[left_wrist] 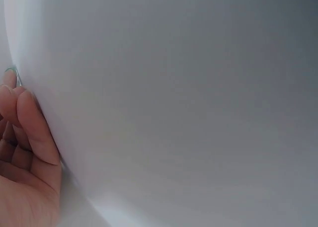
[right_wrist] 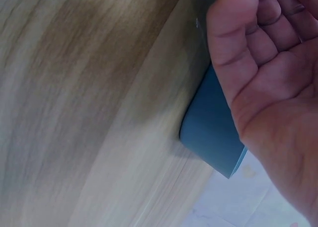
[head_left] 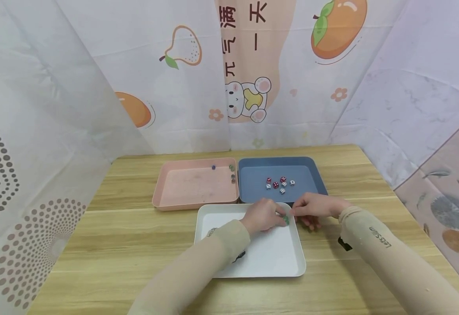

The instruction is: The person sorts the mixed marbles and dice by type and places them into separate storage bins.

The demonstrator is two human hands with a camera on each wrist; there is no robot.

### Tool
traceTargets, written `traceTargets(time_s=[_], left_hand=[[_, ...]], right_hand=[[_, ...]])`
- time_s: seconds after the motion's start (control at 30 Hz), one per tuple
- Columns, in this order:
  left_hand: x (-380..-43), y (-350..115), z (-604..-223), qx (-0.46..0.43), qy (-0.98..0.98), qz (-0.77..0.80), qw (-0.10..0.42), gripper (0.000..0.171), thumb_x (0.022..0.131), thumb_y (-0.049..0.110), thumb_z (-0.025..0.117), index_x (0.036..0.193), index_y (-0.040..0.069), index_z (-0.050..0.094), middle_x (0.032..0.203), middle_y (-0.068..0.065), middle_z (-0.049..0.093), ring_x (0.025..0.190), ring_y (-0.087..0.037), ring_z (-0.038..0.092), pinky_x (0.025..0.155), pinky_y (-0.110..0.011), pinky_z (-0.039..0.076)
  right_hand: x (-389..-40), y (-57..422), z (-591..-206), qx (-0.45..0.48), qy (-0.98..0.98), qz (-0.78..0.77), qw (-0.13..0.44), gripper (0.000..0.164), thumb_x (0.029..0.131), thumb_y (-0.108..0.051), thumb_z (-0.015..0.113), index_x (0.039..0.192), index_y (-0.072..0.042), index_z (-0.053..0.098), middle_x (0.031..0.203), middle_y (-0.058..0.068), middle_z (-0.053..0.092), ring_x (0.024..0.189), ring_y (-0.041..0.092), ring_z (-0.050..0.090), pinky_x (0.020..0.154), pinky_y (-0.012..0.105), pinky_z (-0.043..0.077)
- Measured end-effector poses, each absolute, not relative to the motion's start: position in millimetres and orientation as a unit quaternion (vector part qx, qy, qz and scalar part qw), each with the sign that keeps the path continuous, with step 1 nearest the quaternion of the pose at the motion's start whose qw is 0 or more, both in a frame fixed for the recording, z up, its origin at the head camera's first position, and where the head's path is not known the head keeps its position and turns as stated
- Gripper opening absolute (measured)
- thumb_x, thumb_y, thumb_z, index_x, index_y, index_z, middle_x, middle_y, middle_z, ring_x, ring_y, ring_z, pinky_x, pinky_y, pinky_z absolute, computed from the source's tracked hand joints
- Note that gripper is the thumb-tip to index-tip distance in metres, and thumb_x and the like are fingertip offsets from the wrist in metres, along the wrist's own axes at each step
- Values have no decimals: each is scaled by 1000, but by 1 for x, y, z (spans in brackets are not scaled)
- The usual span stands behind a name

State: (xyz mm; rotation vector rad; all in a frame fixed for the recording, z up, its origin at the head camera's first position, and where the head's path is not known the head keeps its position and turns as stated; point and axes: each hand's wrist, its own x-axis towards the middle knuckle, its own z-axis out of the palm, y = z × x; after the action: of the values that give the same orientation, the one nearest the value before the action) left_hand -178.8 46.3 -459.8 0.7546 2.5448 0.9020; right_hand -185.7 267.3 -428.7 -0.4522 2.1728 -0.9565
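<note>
My left hand (head_left: pixel 262 215) reaches over the white tray (head_left: pixel 270 262). Its thumb and fingers pinch at small green glassy pieces (head_left: pixel 286 219) in the tray's far right corner; they look like marbles, their exact shape too small to tell. A green-edged clear bit (left_wrist: pixel 11 69) shows at the fingertips in the left wrist view. Just outside that corner, my right hand (head_left: pixel 314 206) has its fingers curled, thumb and forefinger together. Something see-through (right_wrist: pixel 199 28), like clear plastic film, sticks out by its thumb in the right wrist view. Whether both hands hold one clear bag is not plain.
Behind the white tray stand a pink tray (head_left: pixel 198 186) with several small marbles (head_left: pixel 231 167) and a blue tray (head_left: pixel 253 175) with several red and white dice (head_left: pixel 276 185). All three stand on a wooden table (head_left: pixel 127 249). A printed curtain (head_left: pixel 182 96) hangs behind.
</note>
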Motion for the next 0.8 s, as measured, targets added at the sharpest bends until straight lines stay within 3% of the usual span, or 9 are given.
traceTargets(time_s=[0.27,0.43,0.67,0.8], left_hand=[[-179,48,-457,264,901,305,161,19,86,23,84,104,18,83,82,13,70,35,-5,43,37,-19,35],[-180,48,-457,267,900,301,165,16,86,23,85,101,19,83,83,13,70,38,-6,45,39,-20,36],[-181,47,-458,295,901,283,148,12,85,26,86,94,20,83,84,16,72,69,-3,54,59,-17,44],[-181,47,-459,303,900,276,147,9,84,28,86,90,22,83,81,17,70,73,-4,55,63,-17,45]], right_hand=[[-187,269,-431,-184,842,-367,350,35,105,-29,59,82,-7,72,60,6,61,49,16,58,47,28,51],[-187,268,-431,-184,841,-371,349,34,105,-28,58,83,-8,73,61,5,60,50,16,59,47,27,51],[-187,268,-432,-183,842,-367,349,36,106,-29,58,82,-6,72,61,5,60,51,16,60,49,28,51],[-186,268,-432,-180,845,-366,347,37,105,-30,58,80,-6,71,61,5,61,52,17,61,50,28,51]])
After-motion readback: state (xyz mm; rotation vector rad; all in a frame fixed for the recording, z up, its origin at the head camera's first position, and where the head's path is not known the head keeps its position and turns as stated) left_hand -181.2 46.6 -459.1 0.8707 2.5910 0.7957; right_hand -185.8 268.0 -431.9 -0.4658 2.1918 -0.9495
